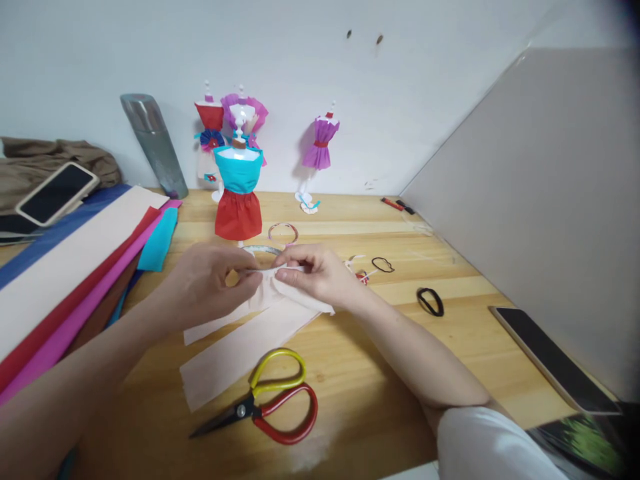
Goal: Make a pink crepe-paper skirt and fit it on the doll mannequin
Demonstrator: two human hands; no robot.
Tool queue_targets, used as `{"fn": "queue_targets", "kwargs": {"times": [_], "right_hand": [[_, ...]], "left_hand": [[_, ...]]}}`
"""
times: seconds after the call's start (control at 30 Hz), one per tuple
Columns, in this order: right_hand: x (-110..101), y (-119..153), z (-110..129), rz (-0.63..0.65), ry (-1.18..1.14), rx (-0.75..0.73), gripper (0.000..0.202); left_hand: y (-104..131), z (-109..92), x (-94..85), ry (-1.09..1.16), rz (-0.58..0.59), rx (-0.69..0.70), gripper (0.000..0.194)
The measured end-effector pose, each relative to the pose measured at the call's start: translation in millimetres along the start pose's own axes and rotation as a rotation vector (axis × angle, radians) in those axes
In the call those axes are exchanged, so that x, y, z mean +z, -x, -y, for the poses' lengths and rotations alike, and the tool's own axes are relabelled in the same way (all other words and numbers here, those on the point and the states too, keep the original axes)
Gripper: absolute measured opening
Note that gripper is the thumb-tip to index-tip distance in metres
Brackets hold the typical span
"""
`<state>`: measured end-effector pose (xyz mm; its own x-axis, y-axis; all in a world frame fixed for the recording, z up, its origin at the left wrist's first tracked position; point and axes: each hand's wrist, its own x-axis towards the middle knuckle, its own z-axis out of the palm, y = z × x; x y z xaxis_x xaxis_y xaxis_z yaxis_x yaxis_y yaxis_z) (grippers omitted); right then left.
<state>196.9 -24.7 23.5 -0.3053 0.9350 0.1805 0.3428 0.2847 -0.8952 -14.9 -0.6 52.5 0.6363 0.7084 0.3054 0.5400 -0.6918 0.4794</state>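
Both hands meet over the middle of the table. My left hand (223, 277) pinches the left part of a pale pink crepe strip (295, 300) between thumb and fingers. Close beside it, my right hand (317, 273) is closed on the same strip, whose end hangs below the thumb. Underneath, another pale strip (235, 357) lies flat on the wood. Scissors (245, 408) with one yellow and one red handle rest nearer to me, blades toward the left.
Small dress forms (239, 193) in coloured paper stand behind my hands. Coloured paper sheets (75, 267), a phone (57, 193) and a bottle (155, 147) are at left. Black hair ties (431, 302) and a second phone (550, 357) lie at right, near a partition (545, 193).
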Motion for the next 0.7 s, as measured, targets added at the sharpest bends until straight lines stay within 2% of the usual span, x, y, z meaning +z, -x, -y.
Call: {"fn": "queue_targets", "kwargs": {"times": [0.07, 0.17, 0.23, 0.27, 0.33, 0.43, 0.5, 0.53, 0.63, 0.7], "right_hand": [[-1.3, -0.8, 0.1, -0.042, -0.102, 0.069, 0.02], [-8.3, -2.2, 4.3, -0.145, -0.253, 0.111, 0.02], [-14.9, -2.5, 9.3, -0.177, -0.348, 0.138, 0.021], [-17.8, -2.4, 11.8, -0.194, -0.399, 0.162, 0.022], [-21.5, -1.9, 16.0, -0.247, -0.49, 0.21, 0.024], [-20.1, -1.3, 18.8, -0.309, -0.561, 0.238, 0.028], [-15.7, -1.1, 18.9, -0.292, -0.568, 0.231, 0.029], [-13.3, -1.1, 18.8, -0.276, -0.56, 0.22, 0.029], [-8.2, -1.1, 18.8, -0.256, -0.514, 0.165, 0.028], [-7.4, -0.9, 19.1, -0.261, -0.493, 0.144, 0.028]], "left_hand": [[0.5, 0.5, -3.7, 0.064, -0.07, -0.014, 0.025], [2.6, -2.2, -8.6, 0.166, -0.285, -0.065, 0.039], [3.4, -3.8, -7.8, 0.255, -0.399, -0.134, 0.034], [3.3, -4.1, -5.3, 0.309, -0.406, -0.17, 0.032], [1.9, -4.4, 4.2, 0.429, -0.279, -0.216, 0.038], [-0.6, -6.6, 25.0, 0.588, 0.035, -0.284, 0.038], [-0.7, -10.8, 37.1, 0.723, 0.125, -0.359, 0.039], [-0.1, -13.6, 41.1, 0.798, 0.151, -0.392, 0.041], [3.2, -22.0, 44.6, 0.909, 0.08, -0.466, 0.031], [4.8, -25.8, 42.9, 0.915, 0.029, -0.471, 0.032]]}}
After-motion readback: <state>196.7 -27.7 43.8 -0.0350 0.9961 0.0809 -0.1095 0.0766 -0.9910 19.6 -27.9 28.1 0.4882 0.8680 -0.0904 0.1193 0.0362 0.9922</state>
